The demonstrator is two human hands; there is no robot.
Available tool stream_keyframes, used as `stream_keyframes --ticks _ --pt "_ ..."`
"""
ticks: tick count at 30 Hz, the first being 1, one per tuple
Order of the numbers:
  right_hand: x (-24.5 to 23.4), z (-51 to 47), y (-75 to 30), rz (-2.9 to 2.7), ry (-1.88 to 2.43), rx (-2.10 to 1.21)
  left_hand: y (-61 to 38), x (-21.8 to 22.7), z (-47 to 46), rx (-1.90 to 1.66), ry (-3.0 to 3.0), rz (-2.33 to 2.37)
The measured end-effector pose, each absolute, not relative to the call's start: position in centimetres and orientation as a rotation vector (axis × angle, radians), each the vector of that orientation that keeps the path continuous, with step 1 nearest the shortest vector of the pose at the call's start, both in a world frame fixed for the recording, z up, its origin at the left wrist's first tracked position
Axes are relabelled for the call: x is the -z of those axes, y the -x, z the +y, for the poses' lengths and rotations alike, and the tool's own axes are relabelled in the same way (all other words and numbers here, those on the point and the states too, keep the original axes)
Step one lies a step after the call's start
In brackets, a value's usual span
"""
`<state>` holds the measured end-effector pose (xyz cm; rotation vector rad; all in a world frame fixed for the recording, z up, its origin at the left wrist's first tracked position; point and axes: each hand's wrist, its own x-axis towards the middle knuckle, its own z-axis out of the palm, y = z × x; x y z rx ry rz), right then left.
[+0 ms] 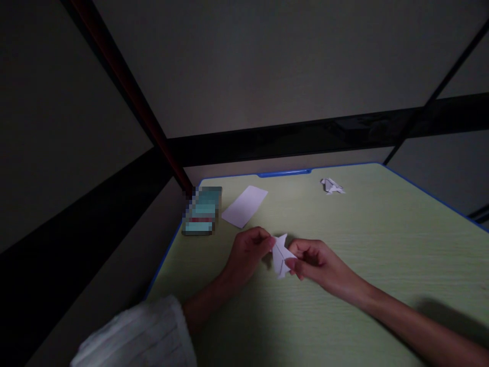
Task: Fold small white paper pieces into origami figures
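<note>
A small white folded paper (281, 256) with pointed corners and crease lines is held between both hands, above the middle of the table. My left hand (250, 253) pinches its upper left edge between thumb and finger. From the other side, my right hand (314, 261) grips the right corner, thumb on top and fingers curled beneath. The underside of the folded paper is hidden. Beyond my left hand lies a flat white sheet of paper (245, 206).
The pale green table (382, 239) has a blue rim and a blue pen-like strip (284, 173) at its far edge. A blurred-out phone (202, 211) lies at the left edge. Another folded paper figure (332, 186) sits at the back right. Walls stand behind and left.
</note>
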<state>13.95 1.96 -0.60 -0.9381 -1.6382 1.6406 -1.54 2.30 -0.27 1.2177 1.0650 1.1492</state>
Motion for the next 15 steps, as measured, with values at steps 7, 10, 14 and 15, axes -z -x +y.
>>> stream_keyframes --ticks 7,10,14,15 --pt "0.86 2.4 -14.13 -1.477 1.046 -1.476 1.58 0.08 2.1 -1.148 -1.234 1.073" --pt "1.14 2.54 -14.28 -1.369 1.064 -1.449 1.53 0.17 1.97 -1.097 -1.262 1.073" --pt "1.19 2.44 -14.29 -1.338 1.071 -1.482 1.46 0.38 1.92 -1.06 -1.247 1.074" --pt "1.14 2.4 -14.27 -1.34 1.072 -1.485 1.44 0.43 1.94 -1.047 -1.245 1.076"
